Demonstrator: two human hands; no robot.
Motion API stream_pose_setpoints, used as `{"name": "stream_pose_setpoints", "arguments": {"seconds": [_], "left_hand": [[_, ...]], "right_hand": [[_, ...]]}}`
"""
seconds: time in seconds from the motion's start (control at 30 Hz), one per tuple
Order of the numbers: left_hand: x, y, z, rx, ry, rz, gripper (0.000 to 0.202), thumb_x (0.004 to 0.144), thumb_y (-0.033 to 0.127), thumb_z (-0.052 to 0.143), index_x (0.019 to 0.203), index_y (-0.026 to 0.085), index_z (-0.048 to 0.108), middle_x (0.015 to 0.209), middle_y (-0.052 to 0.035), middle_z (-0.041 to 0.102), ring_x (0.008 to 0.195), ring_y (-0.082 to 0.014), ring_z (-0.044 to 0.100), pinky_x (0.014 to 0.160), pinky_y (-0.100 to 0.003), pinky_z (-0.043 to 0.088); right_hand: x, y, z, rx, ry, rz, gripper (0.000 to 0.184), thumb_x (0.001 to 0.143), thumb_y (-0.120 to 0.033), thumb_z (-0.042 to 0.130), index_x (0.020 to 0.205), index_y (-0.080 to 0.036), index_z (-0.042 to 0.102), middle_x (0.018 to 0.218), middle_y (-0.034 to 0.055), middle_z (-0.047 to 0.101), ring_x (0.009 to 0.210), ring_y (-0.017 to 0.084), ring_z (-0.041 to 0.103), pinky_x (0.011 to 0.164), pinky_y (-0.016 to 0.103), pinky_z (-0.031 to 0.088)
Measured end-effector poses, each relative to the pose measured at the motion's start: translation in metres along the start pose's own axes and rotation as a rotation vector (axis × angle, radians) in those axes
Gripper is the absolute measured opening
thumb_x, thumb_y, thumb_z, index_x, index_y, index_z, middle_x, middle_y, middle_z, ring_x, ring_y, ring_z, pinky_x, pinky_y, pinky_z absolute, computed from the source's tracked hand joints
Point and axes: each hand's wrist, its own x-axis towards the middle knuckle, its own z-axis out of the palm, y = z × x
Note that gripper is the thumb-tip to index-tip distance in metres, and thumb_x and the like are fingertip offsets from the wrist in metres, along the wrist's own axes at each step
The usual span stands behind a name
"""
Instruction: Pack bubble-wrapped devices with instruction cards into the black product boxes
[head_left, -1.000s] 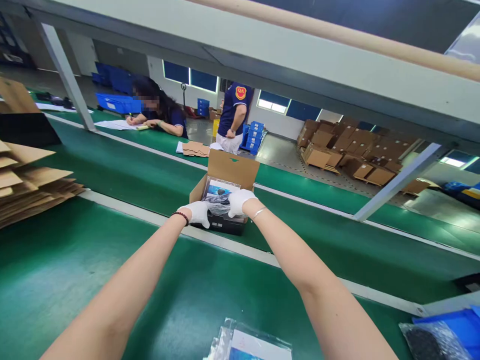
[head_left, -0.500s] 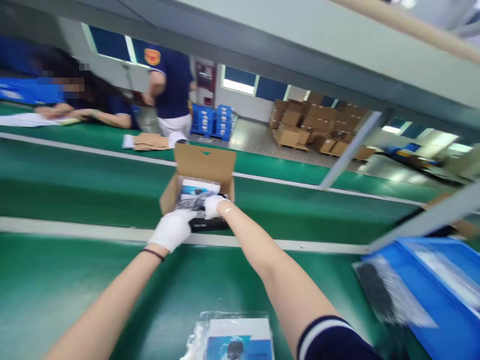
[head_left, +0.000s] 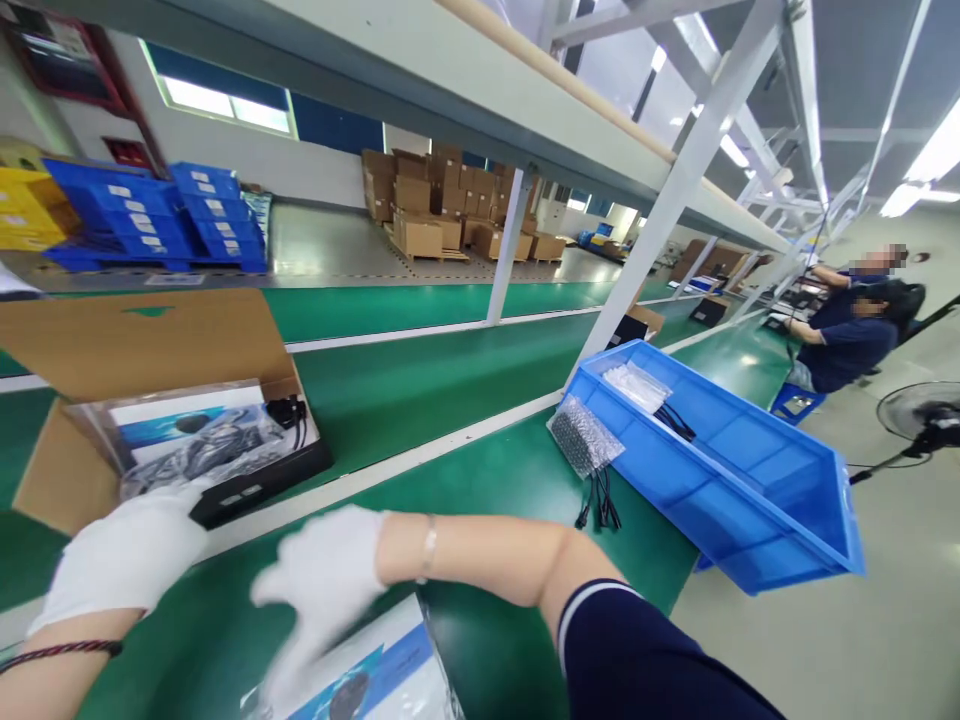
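Risks first: in the open carton (head_left: 255,490), the bagged cable (head_left: 217,445) sits loose over the bagged booklet (head_left: 161,410), and the black plugs (head_left: 292,412) stand up by the right-hand wall; lid could snag or crush them if folded down as is. Carton is just past the white rail (head_left: 397,465); a shove from the left hand (head_left: 127,550) at its near edge might skew it. Left fingers mostly hidden, can't tell whether they grip carton or bag, or only rest there. Right hand (head_left: 322,575) blurred, thumb and fingers wide apart, over the loose bagged leaflet (head_left: 394,660) on the worktop (head_left: 480,490); contact unclear. Slick plastic could slide under a hasty glove. Bubble-wrapped pouch (head_left: 585,437) leans on the blue bin (head_left: 675,490), its connectors (head_left: 600,500) trailing on the worktop; a sweeping right arm might drag it. Versus half a second ago: right hand was in the carton, now out and back over the leaflet; left is still by the carton's near left side. View has swung right, so carton is far left, bin shows nearly whole, and the two people across the line are gone from view.
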Motion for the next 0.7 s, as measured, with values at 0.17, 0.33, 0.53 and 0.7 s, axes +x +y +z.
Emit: {"name": "stream_pose_setpoints", "arguments": {"seconds": [0.17,0.33,0.53,0.7], "left_hand": [[0.02,0.002,0.014,0.242,-0.08,0.063,0.057,0.079,0.025,0.043,0.133,0.009,0.051,0.139,-0.0195,0.053,0.12,-0.0319,0.055,0.093,-0.04,0.047],[-0.033,0.035,-0.012,0.029,0.245,0.107,0.063,0.089,0.051,0.03,0.138,0.012,0.043,0.138,-0.0172,0.053,0.122,-0.0348,0.052,0.098,-0.048,0.046],[-0.127,0.08,-0.008,-0.45,-0.117,0.198,0.059,0.068,0.063,0.06,0.12,0.037,0.067,0.135,0.0026,0.06,0.114,-0.0337,0.062,0.093,-0.039,0.054],[-0.14,0.105,0.015,-0.915,-0.489,0.037,0.065,0.065,0.059,0.07,0.124,0.033,0.067,0.11,-0.0015,0.073,0.094,-0.0332,0.07,0.075,-0.034,0.061]], "right_hand": [[-0.075,0.001,0.068,0.238,-0.108,0.088,0.079,0.058,-0.063,0.075,0.123,-0.023,0.054,0.103,0.0071,0.069,0.083,0.023,0.067,0.06,0.027,0.051],[-0.1,0.008,0.077,0.325,0.185,0.252,0.045,0.065,-0.05,0.077,0.099,-0.024,0.065,0.111,0.0016,0.067,0.102,0.022,0.063,0.08,0.027,0.048],[-0.127,0.001,0.073,0.684,0.613,0.559,0.017,0.082,-0.041,0.067,0.082,-0.024,0.069,0.08,-0.0036,0.068,0.078,0.014,0.063,0.069,0.024,0.045],[-0.171,0.027,0.046,0.452,0.709,0.523,0.027,0.094,-0.041,0.049,0.089,-0.026,0.069,0.09,-0.0002,0.071,0.085,0.016,0.064,0.078,0.027,0.046]]}}
